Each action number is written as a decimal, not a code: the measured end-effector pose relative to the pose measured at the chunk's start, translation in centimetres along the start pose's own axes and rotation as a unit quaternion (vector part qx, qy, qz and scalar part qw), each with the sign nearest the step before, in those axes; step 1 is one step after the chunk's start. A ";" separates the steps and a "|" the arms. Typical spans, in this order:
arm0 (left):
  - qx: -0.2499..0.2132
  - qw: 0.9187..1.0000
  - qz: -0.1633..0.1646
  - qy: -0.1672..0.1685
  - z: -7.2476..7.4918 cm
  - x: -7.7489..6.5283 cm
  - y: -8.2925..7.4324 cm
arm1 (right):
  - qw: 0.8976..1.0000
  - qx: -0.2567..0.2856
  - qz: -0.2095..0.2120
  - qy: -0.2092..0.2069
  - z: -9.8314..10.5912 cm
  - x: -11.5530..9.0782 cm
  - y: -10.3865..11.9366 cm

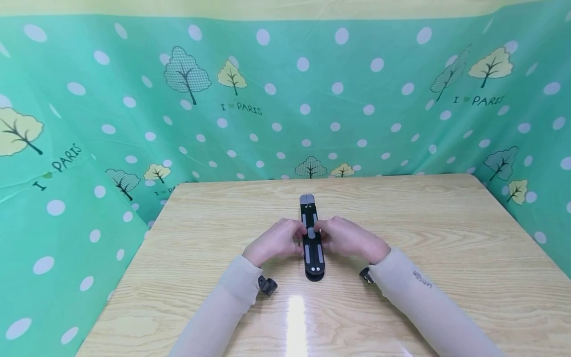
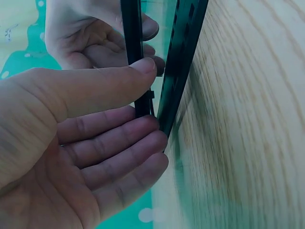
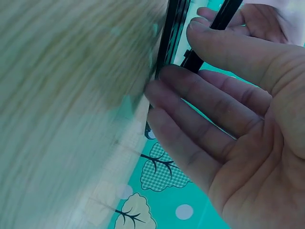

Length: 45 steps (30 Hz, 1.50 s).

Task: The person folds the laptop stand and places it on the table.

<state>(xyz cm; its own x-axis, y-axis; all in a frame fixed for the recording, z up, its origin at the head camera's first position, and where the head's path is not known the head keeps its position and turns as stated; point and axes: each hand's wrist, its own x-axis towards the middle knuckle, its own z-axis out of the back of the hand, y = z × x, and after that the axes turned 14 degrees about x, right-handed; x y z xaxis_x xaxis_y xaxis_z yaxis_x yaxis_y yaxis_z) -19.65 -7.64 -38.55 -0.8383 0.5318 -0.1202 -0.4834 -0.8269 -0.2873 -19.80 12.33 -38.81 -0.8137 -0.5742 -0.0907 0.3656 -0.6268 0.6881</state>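
Observation:
A folded laptop stand (image 1: 314, 255), black with grey pads, lies lengthwise near the middle of the wooden table, pointing away from me. From its left side my left hand (image 1: 282, 238) pinches the upper bar, thumb on top and fingers below. My right hand (image 1: 345, 239) grips the same bar from the right, opposite the left. In the left wrist view the upper bar (image 2: 132, 33) stands apart from the slotted lower bar (image 2: 183, 52), with a gap between them. The right wrist view has fingertips reaching the lower bar (image 3: 171, 38) beside the tabletop.
The wooden table (image 1: 214, 208) stretches out on both sides of the stand. A green dotted curtain (image 1: 276, 139) hangs along its back and sides. Small black camera mounts (image 1: 267, 286) sit at both wrists, near the tabletop.

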 end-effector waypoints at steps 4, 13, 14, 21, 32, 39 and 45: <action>0.005 1.000 -0.001 0.008 -0.1 -0.1 0.0 | 1.000 -0.008 0.001 0.003 -0.1 0.0 -0.1; 0.017 1.000 -0.011 0.011 -0.4 0.1 0.1 | 1.000 -0.008 0.000 0.016 0.0 0.1 -0.1; 0.019 1.000 -0.011 0.010 -0.4 0.0 0.1 | 1.000 -0.008 -0.002 0.017 0.0 0.1 -0.1; 0.025 1.000 -0.011 0.008 -0.4 0.0 0.1 | 1.000 -0.016 -0.001 0.018 0.0 0.1 0.1; 0.031 0.999 -0.014 0.012 -0.5 0.3 -0.2 | 1.000 0.008 -0.014 0.007 0.7 -0.4 -0.3; 0.046 0.999 -0.023 0.009 -0.4 0.7 -0.1 | 1.000 -0.008 -0.017 -0.021 1.5 -0.9 -0.6; 0.040 0.999 0.002 -0.019 0.8 -0.3 0.2 | 0.999 -0.013 -0.014 -0.050 2.5 -1.8 -0.8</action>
<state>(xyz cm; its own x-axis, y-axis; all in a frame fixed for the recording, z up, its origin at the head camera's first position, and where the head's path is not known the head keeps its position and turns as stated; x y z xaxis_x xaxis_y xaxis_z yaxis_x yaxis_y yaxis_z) -19.66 -8.14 -37.85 -0.8485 0.5222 -0.0856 -0.4971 -0.8421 -0.2094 -19.77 15.16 -37.43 -0.8639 -0.5023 -0.0365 0.3533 -0.6561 0.6669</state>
